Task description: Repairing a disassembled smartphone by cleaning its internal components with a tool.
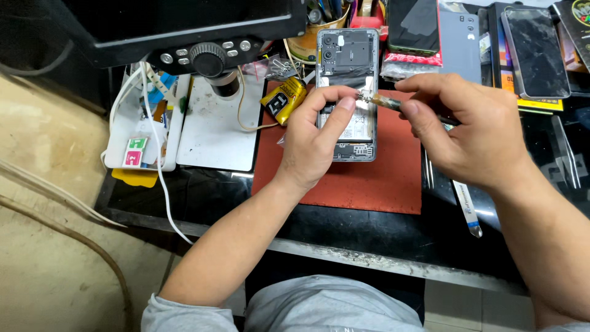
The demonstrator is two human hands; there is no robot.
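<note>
Head view: my left hand (313, 138) steadies the opened phone (347, 92) (lengthwise near-to-far) while my right hand (470, 132) pinches a small screwdriver (384, 102) pointing left at it.

Phone repair workshop, small and crowded. Dark worktop (344, 230) w/ a red work mat (369, 184) in the middle, an opened phone (348, 74) on it w/ back cover off, boards showing. Microscope (212, 61) on a white base at left, under a black monitor. More phones (534, 52) stacked along the back, one w/ cracked glass. Tweezers (568, 157) at right, pot of tools (319, 24) at back, yellow glue tube (283, 101), loose cables (157, 154) trailing off the edge.
</note>
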